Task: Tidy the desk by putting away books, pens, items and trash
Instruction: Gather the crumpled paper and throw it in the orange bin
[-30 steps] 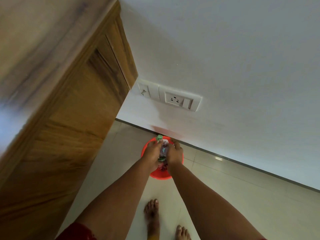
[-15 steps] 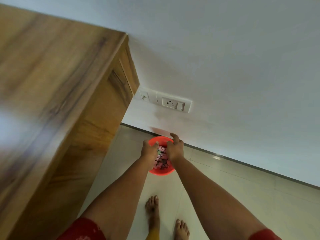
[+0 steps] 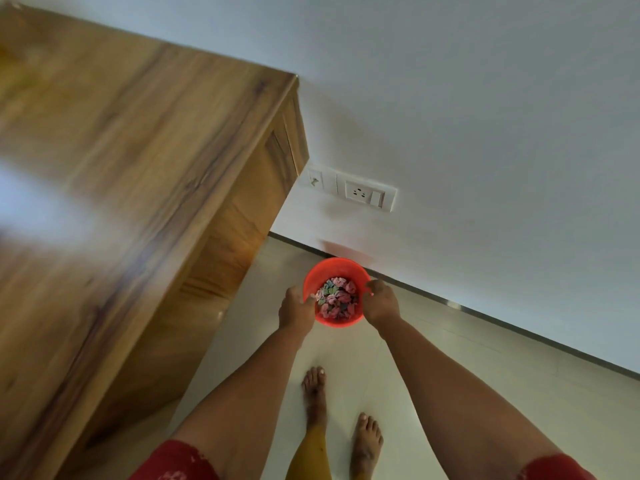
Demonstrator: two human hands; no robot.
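A red trash bin (image 3: pixel 332 268) stands on the floor by the wall, filled with crumpled pink, green and blue trash (image 3: pixel 336 299). My left hand (image 3: pixel 296 310) hangs over the bin's left rim, seen from the back with fingers loosely curled and nothing in it. Over the right rim is my right hand (image 3: pixel 381 303), also empty, its fingertips near the rim. Whether either hand touches the bin I cannot tell. The wooden desk (image 3: pixel 138 168) fills the left side; its top is blurred.
A white wall with a socket and switch plate (image 3: pixel 363 194) rises behind the bin. Pale floor tiles (image 3: pixel 433 341) extend to the right. My bare feet (image 3: pixel 315 393) stand just in front of the bin, and the desk's side panel (image 3: pixel 242 220) is close on the left.
My hands held a bundle of trash together over the bin; it now lies in the bin. The hands have moved apart to either side of it. The view has tilted up.
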